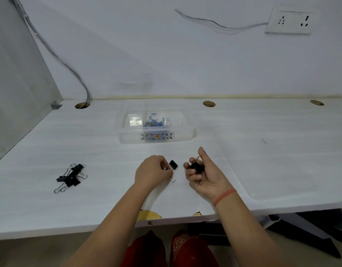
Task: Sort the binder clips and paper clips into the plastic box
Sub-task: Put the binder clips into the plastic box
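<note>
Red cloth (pixel 185 247) shows below the counter (pixel 262 170) edge. On the counter, the left hand (pixel 150 170) has its fingers (pixel 165 171) clamped on the wire handle of one black binder clip (pixel 173 164). The right hand (pixel 208 176), palm up, curls its fingers round several held clips (pixel 197 167). Loose binder clips (pixel 71 177) lie well to the left. Behind the hands stands the plastic box (pixel 127 139), with blue paper clips (pixel 154 121) inside.

A white desk (pixel 262 151) lies under the fingers (pixel 194 177) and runs to a white wall (pixel 166 54) well beyond them. High up and right of the fingers, a double socket plate (pixel 292 20) sits on the wall. Far left of them stands a grey side panel (pixel 16 83). Grey cables (pixel 56 54) drop beside it into a round cable hole (pixel 82 105). A second hole (pixel 209 103) lies beyond the fingers.
</note>
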